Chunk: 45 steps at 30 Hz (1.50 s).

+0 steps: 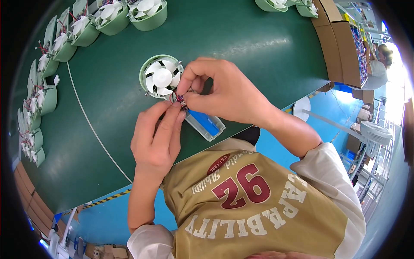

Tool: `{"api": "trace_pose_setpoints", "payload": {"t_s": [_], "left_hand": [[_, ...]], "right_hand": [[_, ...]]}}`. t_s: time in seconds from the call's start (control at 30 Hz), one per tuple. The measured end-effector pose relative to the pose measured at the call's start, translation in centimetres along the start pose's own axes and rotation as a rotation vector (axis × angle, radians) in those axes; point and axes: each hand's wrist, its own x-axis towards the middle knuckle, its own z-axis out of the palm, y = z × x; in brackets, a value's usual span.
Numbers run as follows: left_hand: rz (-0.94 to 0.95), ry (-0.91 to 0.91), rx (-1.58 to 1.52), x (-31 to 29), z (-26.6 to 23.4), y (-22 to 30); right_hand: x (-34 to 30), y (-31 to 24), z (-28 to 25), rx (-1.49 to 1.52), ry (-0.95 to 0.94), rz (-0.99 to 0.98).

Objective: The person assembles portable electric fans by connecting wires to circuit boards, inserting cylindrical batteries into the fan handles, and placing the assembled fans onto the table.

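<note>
Nearest the body, a tan shirt point(280, 235) is facing the near edge of a dark green tabletop point(263, 64). Just over that edge, a blue rectangular battery point(205, 122) is lying in a grey plastic handle casing point(199, 130), its lower end pointing toward the person. A brush from a forearm or the shirt could swing the casing round and tug whatever is joined at its top.

There, the left hand point(154, 140) is holding its fingertips close together, touching small parts; whether they are gripping anything, I cannot tell. The right hand point(226, 90) is pinching narrowly at thin red wires point(179, 98) between casing and fan. Fingers are covering the wire ends, so a poor joint could be going unseen; pulling too hard could break one, and a strand straying under the casing's edge could get nipped.

Just beyond the fingertips, a white plastic bladed fan point(162, 78) is sitting face up inside a round, light green plastic housing point(142, 77). A slack wire could foul its blades, or a leaning knuckle could bend one.

Farther off, similar green-and-white fan units point(148, 21) are standing in a curving row. Beyond, at right, brown cardboard boxes point(343, 49) are standing before another person point(377, 73).
</note>
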Motion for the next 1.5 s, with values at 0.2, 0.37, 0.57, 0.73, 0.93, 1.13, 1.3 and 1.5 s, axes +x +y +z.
{"api": "trace_pose_setpoints", "payload": {"t_s": [0.2,0.37,0.57,0.73,0.93,1.13,1.3,1.5], "left_hand": [[0.05,-0.096,0.209,-0.5,-0.2,1.4],[-0.399,-0.068,-0.366,0.4,-2.0,-0.5],[-0.502,-0.115,-0.101,4.0,-1.5,-1.3],[-0.54,-0.13,-0.347,5.0,-1.0,-1.1],[-0.884,-0.065,-0.947,4.9,-1.9,0.1],[-0.814,-0.185,-0.718,5.3,-2.2,0.5],[-0.835,-0.169,-0.923,6.1,-2.4,2.1],[-0.99,-0.184,-1.125,5.9,-2.3,1.2]], "right_hand": [[0.2,0.5,0.3,-0.075,0.083,-0.052],[-0.3,0.0,0.2,0.001,0.092,0.005],[-0.6,0.4,0.5,0.04,0.113,0.0],[-1.0,1.5,0.8,0.105,0.141,-0.083],[-2.4,1.9,0.2,0.243,0.116,-0.036],[-3.1,2.6,0.4,0.243,0.108,-0.108],[-3.8,2.4,0.4,0.312,0.128,-0.124],[-4.4,2.7,0.3,0.397,0.134,-0.102]]}}
